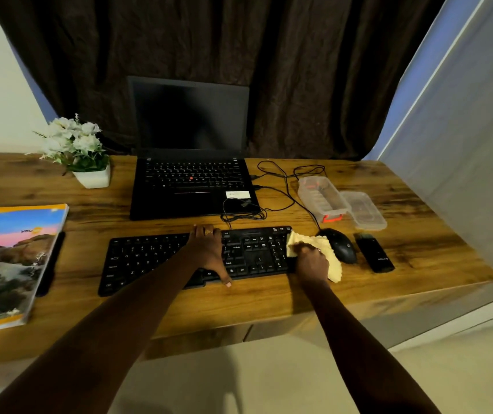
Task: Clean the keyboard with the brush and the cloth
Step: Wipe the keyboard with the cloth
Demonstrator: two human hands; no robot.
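A black keyboard [149, 261] lies across the front of the wooden desk [269, 300]. My left hand [209, 252] rests flat over its middle, fingers spread from the back edge to the front edge, pinning it down. My right hand [312, 261] is closed on a pale yellow cloth [314, 243] and presses it against the keyboard's right end, over the number pad's edge. No brush is recognisable; a dark slim object [51, 264] lies beside the book at the left, and what it is cannot be told.
An open black laptop [191, 186] stands behind the keyboard with loose cables [278, 174] to its right. A black mouse [341, 245], a small black device [373, 252] and clear plastic containers [323, 195] sit at the right. A potted white plant [78, 150] and a colourful book [9, 261] occupy the left.
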